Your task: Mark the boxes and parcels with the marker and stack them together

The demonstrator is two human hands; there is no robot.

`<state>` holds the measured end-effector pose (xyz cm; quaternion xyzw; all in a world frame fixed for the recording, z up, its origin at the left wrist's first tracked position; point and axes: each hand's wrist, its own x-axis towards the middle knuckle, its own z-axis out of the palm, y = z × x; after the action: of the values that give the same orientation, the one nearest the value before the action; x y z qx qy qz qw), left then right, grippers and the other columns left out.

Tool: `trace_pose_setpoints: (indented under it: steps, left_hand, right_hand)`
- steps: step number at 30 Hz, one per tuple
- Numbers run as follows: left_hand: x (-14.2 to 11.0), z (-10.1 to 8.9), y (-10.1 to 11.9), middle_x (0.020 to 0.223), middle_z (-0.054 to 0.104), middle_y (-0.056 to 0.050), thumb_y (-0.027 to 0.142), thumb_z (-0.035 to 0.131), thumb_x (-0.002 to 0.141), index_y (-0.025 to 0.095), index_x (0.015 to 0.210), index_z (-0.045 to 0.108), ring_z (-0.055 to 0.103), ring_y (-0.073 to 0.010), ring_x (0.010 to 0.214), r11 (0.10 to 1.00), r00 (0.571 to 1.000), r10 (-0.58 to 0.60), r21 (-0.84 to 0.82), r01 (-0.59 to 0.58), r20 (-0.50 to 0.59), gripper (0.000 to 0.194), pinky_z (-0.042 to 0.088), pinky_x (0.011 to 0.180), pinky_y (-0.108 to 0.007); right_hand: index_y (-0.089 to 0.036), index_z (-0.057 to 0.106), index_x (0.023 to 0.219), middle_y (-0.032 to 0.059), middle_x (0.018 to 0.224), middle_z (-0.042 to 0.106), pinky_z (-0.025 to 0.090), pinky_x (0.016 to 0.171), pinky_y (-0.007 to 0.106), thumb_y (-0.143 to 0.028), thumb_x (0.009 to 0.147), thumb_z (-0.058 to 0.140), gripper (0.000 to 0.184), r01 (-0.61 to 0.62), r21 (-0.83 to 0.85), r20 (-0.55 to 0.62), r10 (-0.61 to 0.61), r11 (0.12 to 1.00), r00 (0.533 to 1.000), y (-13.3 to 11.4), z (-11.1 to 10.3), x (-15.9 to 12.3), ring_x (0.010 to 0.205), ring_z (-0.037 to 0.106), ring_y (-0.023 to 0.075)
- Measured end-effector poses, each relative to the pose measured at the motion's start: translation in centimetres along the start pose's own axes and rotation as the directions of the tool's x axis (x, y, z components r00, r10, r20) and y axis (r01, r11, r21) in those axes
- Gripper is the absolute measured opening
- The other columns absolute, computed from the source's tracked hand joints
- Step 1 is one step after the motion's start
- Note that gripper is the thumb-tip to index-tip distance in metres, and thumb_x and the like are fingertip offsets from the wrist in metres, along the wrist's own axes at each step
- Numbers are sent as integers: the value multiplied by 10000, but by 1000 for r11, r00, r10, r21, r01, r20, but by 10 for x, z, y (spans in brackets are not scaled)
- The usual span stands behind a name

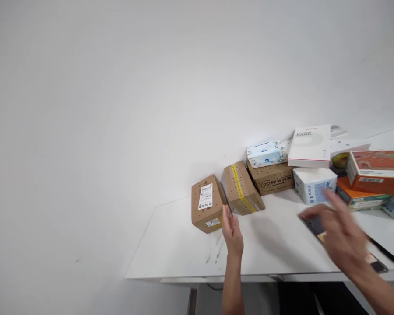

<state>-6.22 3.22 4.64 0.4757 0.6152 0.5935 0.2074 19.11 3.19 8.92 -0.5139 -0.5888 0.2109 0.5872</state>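
Observation:
My left hand [232, 234] is upright with straight fingers, held beside the right side of a brown cardboard box [201, 218] with white labels. Whether the fingertips touch that box, I cannot tell. Just right of it leans a second cardboard box [248, 192] with yellow tape. My right hand [343, 234], blurred by motion, hovers over the table with its index finger and thumb apart and nothing visible in it. Below it lies a dark flat object [313, 224], partly covered by the hand. The nearest package to its fingers is a white and blue tissue pack [310, 186].
A flowered tissue pack [265, 153] lies on a cardboard box [271, 179]. A white power bank box [310, 144] rests on the other tissue pack. Orange boxes [377, 179] are stacked at the right. The white table [170, 253] meets the wall; a black stick [387, 251] lies near its front edge.

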Motion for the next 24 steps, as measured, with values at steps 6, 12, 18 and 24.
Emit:
trace_pose_setpoints:
  steps: [6,12,18,24]
  left_hand:
    - [28,37,0,1583,162,-130,524,450,897,128,1496,175,191,-221,1451,925,942,-328,-180,336,69,769,237,1171,-343]
    - [-9,26,29,1512,359,-122,510,476,894,153,1434,348,299,-231,1416,953,966,-224,-178,245,129,659,281,1156,-339]
    - [-104,-10,41,1114,644,-118,451,400,944,183,1114,640,589,-239,1051,990,947,-118,-40,136,300,397,462,952,-372]
    - [-71,-31,1,1000,623,-70,493,493,867,199,950,615,578,-220,1002,993,913,-109,-92,78,-392,329,458,915,-356]
  right_hand:
    - [-171,439,1399,148,1444,456,324,1107,480,-570,905,366,639,-114,85,453,64,990,889,25,108,39,1343,401,291]
    - [-213,232,1501,132,1533,322,223,1149,511,-570,897,420,727,-198,138,492,106,971,864,38,114,8,1420,256,281]
    - [-267,222,1499,96,1559,281,255,1140,473,-550,892,453,709,-336,148,490,226,930,842,49,34,-34,1417,271,277]
    - [-318,95,1521,108,1563,265,353,1082,513,-535,864,503,804,-224,42,514,171,974,841,68,-10,-64,1384,331,329]
